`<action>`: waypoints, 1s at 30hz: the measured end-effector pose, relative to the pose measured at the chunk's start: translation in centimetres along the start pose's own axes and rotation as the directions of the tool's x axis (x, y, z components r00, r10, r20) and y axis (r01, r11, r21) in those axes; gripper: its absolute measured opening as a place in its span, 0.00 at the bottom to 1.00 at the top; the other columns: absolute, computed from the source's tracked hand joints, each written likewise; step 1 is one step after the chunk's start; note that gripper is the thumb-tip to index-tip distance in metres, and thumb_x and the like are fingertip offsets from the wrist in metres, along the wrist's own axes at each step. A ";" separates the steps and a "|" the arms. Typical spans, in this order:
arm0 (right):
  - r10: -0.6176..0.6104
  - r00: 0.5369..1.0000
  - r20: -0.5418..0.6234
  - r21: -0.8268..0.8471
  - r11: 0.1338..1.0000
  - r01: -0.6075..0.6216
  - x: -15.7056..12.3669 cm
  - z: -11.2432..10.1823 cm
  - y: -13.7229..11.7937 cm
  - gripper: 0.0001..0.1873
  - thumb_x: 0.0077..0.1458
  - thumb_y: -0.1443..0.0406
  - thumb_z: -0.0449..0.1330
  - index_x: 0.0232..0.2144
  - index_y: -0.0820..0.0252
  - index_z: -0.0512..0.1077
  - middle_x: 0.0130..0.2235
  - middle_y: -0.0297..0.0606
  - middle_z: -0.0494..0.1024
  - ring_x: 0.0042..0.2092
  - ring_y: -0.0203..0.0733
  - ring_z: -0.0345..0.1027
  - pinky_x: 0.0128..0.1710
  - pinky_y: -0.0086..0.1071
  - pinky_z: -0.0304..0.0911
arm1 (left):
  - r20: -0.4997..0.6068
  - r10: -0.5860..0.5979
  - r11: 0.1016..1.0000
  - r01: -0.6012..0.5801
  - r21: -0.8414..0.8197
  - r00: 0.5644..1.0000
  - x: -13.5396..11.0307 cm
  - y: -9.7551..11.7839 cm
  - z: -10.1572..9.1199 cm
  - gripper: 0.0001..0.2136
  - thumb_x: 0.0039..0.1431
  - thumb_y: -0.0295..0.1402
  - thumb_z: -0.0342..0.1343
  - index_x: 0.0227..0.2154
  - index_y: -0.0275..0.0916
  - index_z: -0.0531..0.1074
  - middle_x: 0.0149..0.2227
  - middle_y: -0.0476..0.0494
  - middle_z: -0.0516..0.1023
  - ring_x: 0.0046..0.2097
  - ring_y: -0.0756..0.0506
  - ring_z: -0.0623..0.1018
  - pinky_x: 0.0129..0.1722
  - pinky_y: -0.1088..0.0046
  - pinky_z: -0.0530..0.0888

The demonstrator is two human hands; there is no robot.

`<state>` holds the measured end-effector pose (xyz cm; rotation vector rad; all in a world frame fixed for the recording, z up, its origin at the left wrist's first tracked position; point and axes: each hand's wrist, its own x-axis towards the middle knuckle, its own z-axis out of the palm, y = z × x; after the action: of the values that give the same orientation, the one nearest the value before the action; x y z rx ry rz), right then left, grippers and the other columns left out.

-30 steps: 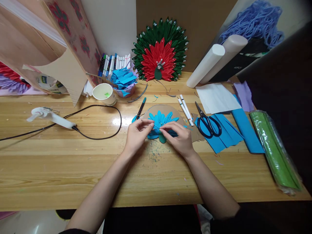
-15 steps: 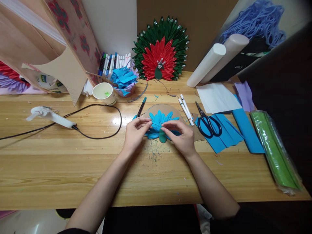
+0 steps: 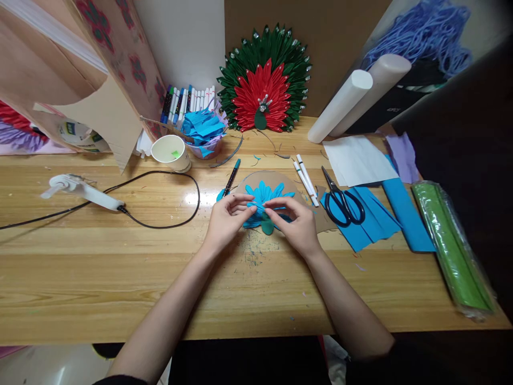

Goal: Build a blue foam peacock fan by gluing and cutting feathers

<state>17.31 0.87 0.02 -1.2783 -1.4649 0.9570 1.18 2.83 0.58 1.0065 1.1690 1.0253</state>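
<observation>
My left hand (image 3: 229, 218) and my right hand (image 3: 297, 220) meet above a blue paper-petal fan (image 3: 263, 191) on a cardboard base (image 3: 256, 179). A small blue paper petal (image 3: 255, 204) is pinched between the thumb and fingers of both hands. Below the fingertips shows a dark green body piece (image 3: 267, 224) at the foot of the fan. The hands cover part of the fan's lower petals. Just beyond my left hand lies a dark marker (image 3: 233, 177).
Black-handled scissors (image 3: 343, 206) rest on blue paper (image 3: 368, 214) at right. White markers (image 3: 306, 182) lie nearby. At left are a glue gun (image 3: 86, 192) with a looping cord and a paper cup (image 3: 171, 153). A red-green peacock (image 3: 262, 80) stands behind, near a bowl of blue strips (image 3: 204, 131).
My fingertips have drawn closer together, the left hand shifting slightly right. The blue petal now spans between both pinches.
</observation>
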 end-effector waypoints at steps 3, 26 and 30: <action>0.121 0.992 0.029 0.137 0.983 -0.124 0.2 -0.1 0.2 0.06 0.48 0.62 0.63 0.31 0.57 0.73 0.33 0.35 0.76 0.37 0.38 0.72 0.36 0.31 0.71 | 0.037 0.008 1.000 -0.008 0.020 0.999 -0.1 0.0 0.1 0.14 0.42 0.32 0.64 0.34 0.33 0.73 0.32 0.44 0.77 0.32 0.51 0.75 0.34 0.74 0.72; 0.218 0.976 0.017 0.186 0.958 -0.218 0.5 -0.5 0.2 0.09 0.44 0.63 0.65 0.30 0.58 0.71 0.33 0.35 0.75 0.36 0.37 0.70 0.36 0.30 0.69 | 0.100 0.097 0.984 -0.111 0.140 0.990 -0.1 -0.2 -0.3 0.12 0.47 0.31 0.61 0.36 0.35 0.73 0.39 0.42 0.76 0.35 0.50 0.74 0.35 0.75 0.71; 0.215 0.973 0.078 0.181 0.957 -0.226 0.6 -0.5 0.1 0.08 0.45 0.63 0.65 0.30 0.58 0.71 0.32 0.35 0.75 0.36 0.36 0.71 0.37 0.30 0.68 | 0.099 0.127 0.978 -0.141 0.153 0.987 -0.1 -0.1 -0.2 0.11 0.48 0.31 0.60 0.36 0.36 0.73 0.38 0.43 0.76 0.35 0.50 0.74 0.35 0.75 0.72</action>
<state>17.84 1.41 0.18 -1.3009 -1.2579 1.2591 0.94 2.69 0.46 1.2600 1.1349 0.9932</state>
